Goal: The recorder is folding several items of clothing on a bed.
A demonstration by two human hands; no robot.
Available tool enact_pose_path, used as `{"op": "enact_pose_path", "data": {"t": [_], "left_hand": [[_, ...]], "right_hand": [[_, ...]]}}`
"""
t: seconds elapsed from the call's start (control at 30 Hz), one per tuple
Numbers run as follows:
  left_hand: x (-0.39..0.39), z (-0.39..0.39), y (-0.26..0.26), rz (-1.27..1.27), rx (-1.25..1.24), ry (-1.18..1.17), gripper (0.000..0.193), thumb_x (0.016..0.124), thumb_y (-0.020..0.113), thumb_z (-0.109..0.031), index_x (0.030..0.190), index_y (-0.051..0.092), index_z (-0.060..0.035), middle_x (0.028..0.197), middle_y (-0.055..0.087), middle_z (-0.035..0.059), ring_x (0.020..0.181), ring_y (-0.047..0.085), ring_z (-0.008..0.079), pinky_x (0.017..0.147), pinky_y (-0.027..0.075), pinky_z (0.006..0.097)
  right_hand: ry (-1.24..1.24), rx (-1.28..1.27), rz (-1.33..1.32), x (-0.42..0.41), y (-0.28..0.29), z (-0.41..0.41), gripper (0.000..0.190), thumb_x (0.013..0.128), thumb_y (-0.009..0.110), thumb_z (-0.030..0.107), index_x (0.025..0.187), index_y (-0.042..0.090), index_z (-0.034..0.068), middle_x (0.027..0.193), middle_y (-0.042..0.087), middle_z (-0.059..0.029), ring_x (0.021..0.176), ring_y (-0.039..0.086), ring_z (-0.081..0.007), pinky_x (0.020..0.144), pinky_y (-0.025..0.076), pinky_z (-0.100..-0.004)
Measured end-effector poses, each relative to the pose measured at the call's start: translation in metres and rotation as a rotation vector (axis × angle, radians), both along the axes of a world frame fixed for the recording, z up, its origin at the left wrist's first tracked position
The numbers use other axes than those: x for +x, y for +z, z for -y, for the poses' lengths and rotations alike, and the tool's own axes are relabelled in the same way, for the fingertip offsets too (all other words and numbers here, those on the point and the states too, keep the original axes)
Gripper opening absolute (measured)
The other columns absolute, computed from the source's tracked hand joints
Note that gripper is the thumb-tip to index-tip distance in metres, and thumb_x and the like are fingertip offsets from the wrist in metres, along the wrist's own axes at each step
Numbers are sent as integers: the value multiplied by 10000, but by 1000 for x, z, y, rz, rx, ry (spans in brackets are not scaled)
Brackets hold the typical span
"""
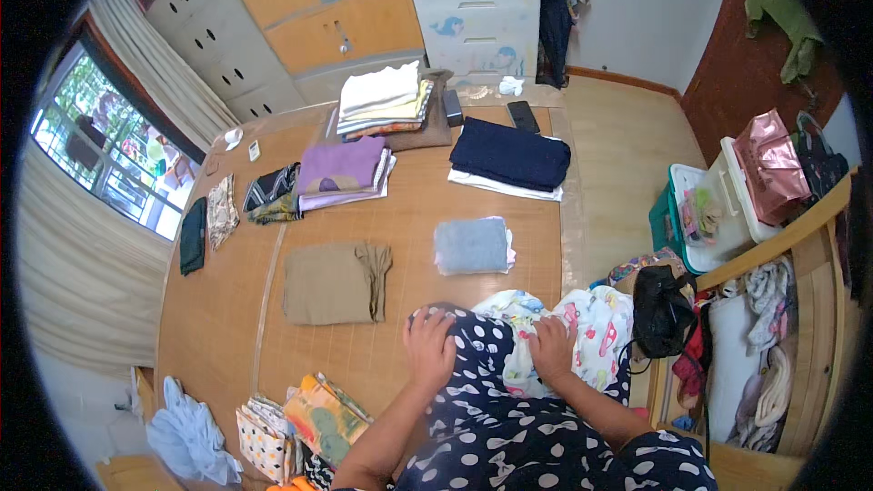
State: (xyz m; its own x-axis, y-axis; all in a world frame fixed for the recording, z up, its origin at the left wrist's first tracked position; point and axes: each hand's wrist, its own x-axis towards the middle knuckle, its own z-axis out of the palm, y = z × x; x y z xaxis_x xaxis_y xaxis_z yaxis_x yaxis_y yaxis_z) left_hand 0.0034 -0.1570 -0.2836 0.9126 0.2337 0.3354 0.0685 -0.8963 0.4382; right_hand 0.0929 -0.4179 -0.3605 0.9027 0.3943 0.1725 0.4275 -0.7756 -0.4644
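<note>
My left hand [430, 348] rests on my knee, on dark blue fabric with white dots, fingers slightly spread and holding nothing visible. On my lap, under my right hand [553, 348], lies a crumpled white cloth with coloured prints [597, 334]; whether the fingers grip it is hard to tell. Before me on the bed mat are a folded khaki garment [327, 284] and a folded light blue cloth [470, 245]. Farther off lie a navy folded garment [508, 153] on a white one, a purple folded stack [341, 165] and a pile topped with white cloth [379, 88].
Small folded clothes [222, 211] lie at the far left. Near left are patterned folded clothes [264, 436] and a bunched pale blue cloth [191, 433]. A phone [523, 116] lies by the far edge. A black bag [661, 314] and an open wooden drawer [811, 341] are at right.
</note>
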Motion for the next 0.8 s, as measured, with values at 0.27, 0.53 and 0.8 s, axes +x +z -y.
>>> {"op": "enact_pose_path", "data": {"t": [0.27, 0.53, 0.8], "left_hand": [[-7, 6, 0, 37, -54, 21, 365, 887, 603, -186, 1239, 672, -122, 1337, 617, 98, 1368, 449, 356, 1172, 231, 587], [-12, 7, -5, 68, -41, 47, 355, 883, 609, -189, 1225, 680, -125, 1333, 620, 88, 1365, 454, 353, 1176, 224, 585], [-13, 10, 8, 29, -20, 66, 352, 888, 618, -186, 1231, 677, -133, 1338, 619, 85, 1368, 459, 344, 1173, 243, 580]], "right_hand": [[231, 224, -35, 5, 29, -51, 287, 922, 612, 178, 1165, 654, 31, 1176, 656, -170, 1144, 589, -364, 1020, 394, -538], [281, 318, -87, -4, 37, -61, 277, 949, 580, 184, 1145, 653, 2, 1081, 694, -187, 1007, 642, -386, 895, 476, -500], [263, 322, -33, -6, 33, -61, 267, 944, 575, 179, 1144, 653, 21, 1068, 690, -175, 1011, 637, -368, 905, 458, -484]]}}
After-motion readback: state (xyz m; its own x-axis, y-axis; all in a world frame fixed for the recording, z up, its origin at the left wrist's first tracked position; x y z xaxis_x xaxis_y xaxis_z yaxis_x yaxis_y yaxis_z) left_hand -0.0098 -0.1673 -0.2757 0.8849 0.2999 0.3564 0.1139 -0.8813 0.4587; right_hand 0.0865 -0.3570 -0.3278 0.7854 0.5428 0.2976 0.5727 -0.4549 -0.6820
